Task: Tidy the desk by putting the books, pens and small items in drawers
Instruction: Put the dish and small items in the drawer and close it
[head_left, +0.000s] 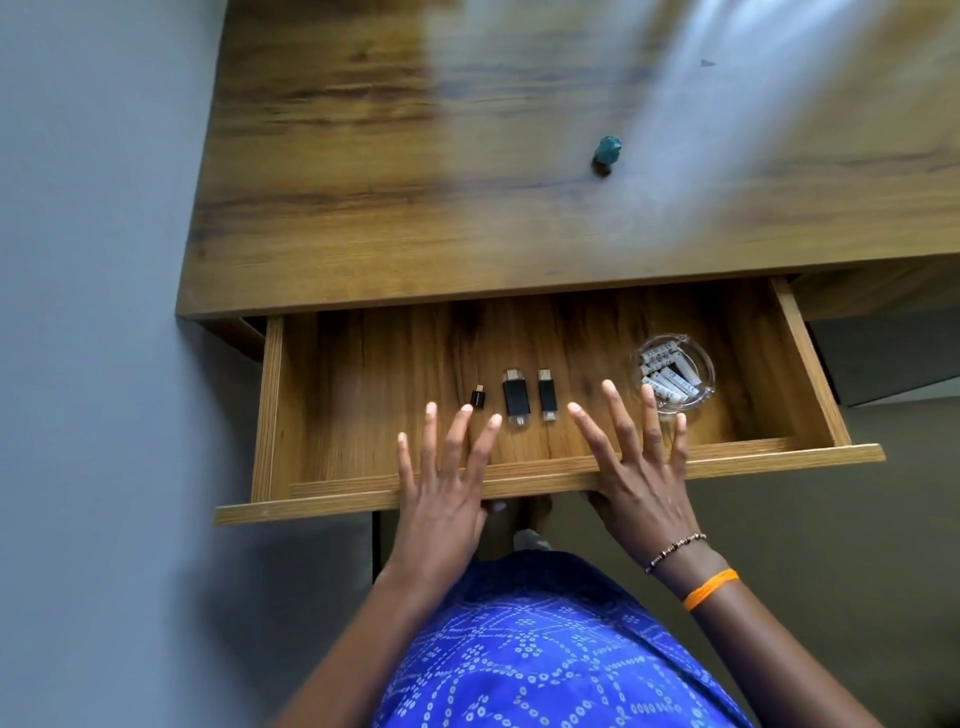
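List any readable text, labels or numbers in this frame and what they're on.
None can be read.
Batteries in the glass dish: dark print, too blurred.
Smallest black USB adapter: faint marking, too small.
Two larger USB drives: no visible text.

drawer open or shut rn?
Open. The drawer is pulled out from under the desk, its inside showing: three adapters and a glass dish.

A home study corner: wooden desk (467, 218) with open drawer (545, 480) against a grey wall (93, 260).
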